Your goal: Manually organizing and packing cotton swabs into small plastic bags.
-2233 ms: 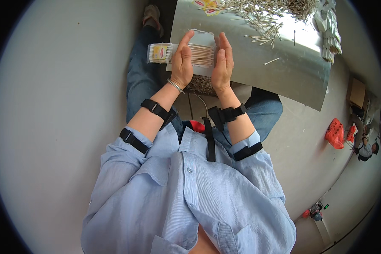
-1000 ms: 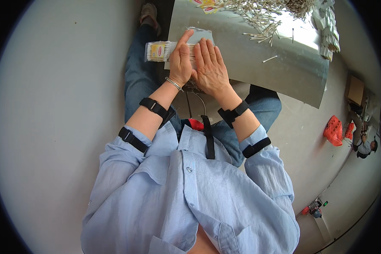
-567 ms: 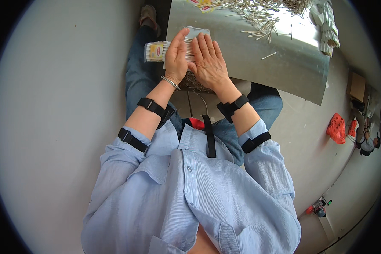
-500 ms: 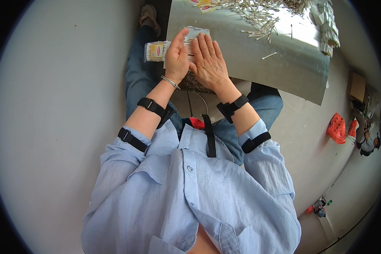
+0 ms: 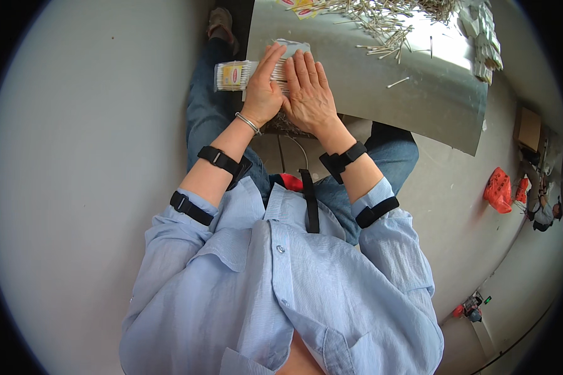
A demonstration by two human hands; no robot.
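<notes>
Cotton swabs (image 5: pixel 280 70) lie in a row between my two hands, near the table's left corner. My left hand (image 5: pixel 264 90) stands on its edge at their left side, fingers stretched out and pointing away from me. Flat over their right part rests my right hand (image 5: pixel 309 94), its fingers extended and slightly apart. Both palms hide much of the row. A clear pack of cotton swabs (image 5: pixel 231 76) with a yellow and red label sits just left of my left hand. Beyond the fingertips is a pale grey plastic bag (image 5: pixel 292 47).
The metal table (image 5: pixel 431 112) bears a loose heap of cotton swabs (image 5: pixel 381 25) at the far side and one stray swab (image 5: pixel 397 82). White packets (image 5: pixel 481 44) are stacked at its right edge. A red plastic bag (image 5: pixel 498 190) lies on the floor at right.
My left hand has shifted and turned slightly, its fingers now leaning more to the right. My right hand has barely moved, still flat on the swabs.
</notes>
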